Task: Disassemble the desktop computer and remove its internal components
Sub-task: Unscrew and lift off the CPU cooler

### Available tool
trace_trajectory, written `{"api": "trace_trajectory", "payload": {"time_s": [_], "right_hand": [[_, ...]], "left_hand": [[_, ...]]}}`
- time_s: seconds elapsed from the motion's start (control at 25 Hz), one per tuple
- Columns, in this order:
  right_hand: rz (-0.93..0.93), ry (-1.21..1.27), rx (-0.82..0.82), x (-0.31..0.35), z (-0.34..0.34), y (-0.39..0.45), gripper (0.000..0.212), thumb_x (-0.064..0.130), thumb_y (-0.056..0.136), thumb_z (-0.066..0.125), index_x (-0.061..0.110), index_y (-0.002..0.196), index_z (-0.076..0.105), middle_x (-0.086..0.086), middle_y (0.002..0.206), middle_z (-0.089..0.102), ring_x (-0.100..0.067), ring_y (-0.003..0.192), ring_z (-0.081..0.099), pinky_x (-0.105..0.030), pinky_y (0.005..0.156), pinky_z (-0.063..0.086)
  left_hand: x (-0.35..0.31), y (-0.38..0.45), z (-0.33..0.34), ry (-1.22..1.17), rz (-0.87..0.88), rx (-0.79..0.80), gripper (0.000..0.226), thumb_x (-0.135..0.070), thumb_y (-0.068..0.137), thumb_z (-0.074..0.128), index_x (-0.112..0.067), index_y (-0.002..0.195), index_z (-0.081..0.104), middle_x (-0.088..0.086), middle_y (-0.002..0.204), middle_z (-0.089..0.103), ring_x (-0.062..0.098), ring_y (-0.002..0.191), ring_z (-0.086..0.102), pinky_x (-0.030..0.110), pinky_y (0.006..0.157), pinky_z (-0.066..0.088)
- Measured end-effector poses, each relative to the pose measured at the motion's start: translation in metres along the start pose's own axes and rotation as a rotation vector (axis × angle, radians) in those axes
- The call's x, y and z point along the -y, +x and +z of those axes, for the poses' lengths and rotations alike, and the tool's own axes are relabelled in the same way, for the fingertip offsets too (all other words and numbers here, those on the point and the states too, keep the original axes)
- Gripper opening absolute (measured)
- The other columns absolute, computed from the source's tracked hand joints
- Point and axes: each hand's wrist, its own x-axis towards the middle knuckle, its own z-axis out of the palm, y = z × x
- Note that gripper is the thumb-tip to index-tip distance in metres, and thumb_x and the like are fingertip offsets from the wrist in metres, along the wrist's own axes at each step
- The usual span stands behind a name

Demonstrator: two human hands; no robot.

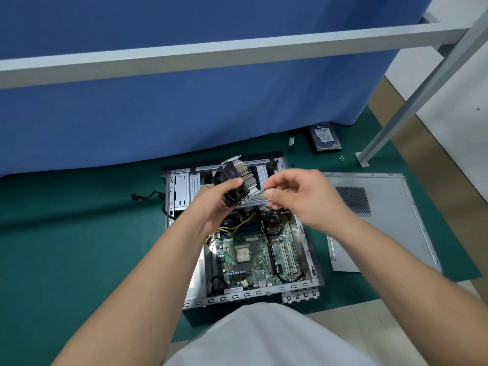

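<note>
The open desktop case (182, 191) lies flat on a green mat, its green motherboard (253, 262) exposed with the bare CPU (243, 254) in the socket. Above the case, my left hand (214, 204) grips the CPU cooler (236, 183), a black fan on a finned aluminium heatsink, tilted on its side. My right hand (301, 194) pinches a small part at the cooler's lower right corner, by a spring screw (261, 192). Yellow and black cables run along the board's far side.
The removed side panel (380, 225) lies right of the case. A hard drive (326, 138) and small loose screws (342, 157) sit at the back right near a grey frame leg (390, 128). A blue cloth hangs behind. A black cable (148, 196) trails left.
</note>
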Motion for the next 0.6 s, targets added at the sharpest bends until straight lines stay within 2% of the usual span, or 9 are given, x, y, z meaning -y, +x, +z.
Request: {"api": "trace_trajectory", "payload": {"time_s": [0.12, 0.24, 0.4, 0.52, 0.6], "right_hand": [[-0.022, -0.114, -0.039, 0.003, -0.02, 0.014, 0.01, 0.01, 0.089, 0.077, 0.019, 0.09, 0.075, -0.002, 0.076, 0.077, -0.017, 0.072, 0.076, -0.029, 0.076, 0.061], [-0.045, -0.207, -0.06, 0.005, -0.034, 0.028, 0.007, 0.012, 0.09, 0.077, 0.019, 0.091, 0.076, 0.0, 0.076, 0.077, -0.014, 0.071, 0.076, -0.029, 0.078, 0.061], [-0.071, -0.325, -0.042, 0.008, -0.044, 0.045, 0.006, 0.015, 0.091, 0.075, 0.021, 0.091, 0.075, 0.003, 0.077, 0.077, -0.009, 0.072, 0.075, -0.027, 0.081, 0.059], [-0.08, -0.4, -0.043, 0.007, -0.045, 0.057, 0.005, 0.018, 0.091, 0.075, 0.023, 0.091, 0.076, 0.005, 0.077, 0.076, -0.004, 0.072, 0.072, -0.022, 0.077, 0.057], [-0.094, -0.468, -0.037, 0.006, -0.043, 0.064, 0.005, 0.02, 0.089, 0.076, 0.024, 0.091, 0.077, 0.008, 0.078, 0.075, -0.001, 0.073, 0.068, -0.016, 0.071, 0.05]], "left_hand": [[-0.001, 0.0, 0.003, 0.043, 0.011, 0.009, 0.079, -0.021, 0.068, 0.096, -0.012, 0.127, 0.044, 0.017, 0.12, 0.07, 0.026, 0.101, 0.074, 0.028, 0.072, 0.061], [0.0, 0.0, 0.007, 0.14, 0.062, 0.013, 0.09, -0.031, 0.051, 0.101, -0.019, 0.12, 0.045, 0.011, 0.12, 0.068, 0.021, 0.091, 0.077, 0.028, 0.073, 0.062], [0.006, 0.001, 0.01, 0.332, 0.084, 0.015, 0.127, -0.053, 0.029, 0.103, -0.023, 0.134, 0.038, 0.005, 0.126, 0.065, 0.024, 0.107, 0.072, 0.043, 0.1, 0.056], [0.01, -0.001, 0.014, 0.494, 0.104, 0.0, 0.125, -0.059, 0.035, 0.099, -0.031, 0.137, 0.033, 0.002, 0.126, 0.065, 0.026, 0.11, 0.068, 0.047, 0.104, 0.051], [0.012, -0.006, 0.019, 0.608, 0.136, -0.003, 0.118, -0.063, 0.04, 0.096, -0.034, 0.136, 0.033, -0.002, 0.123, 0.065, 0.023, 0.109, 0.066, 0.043, 0.1, 0.051]]}}
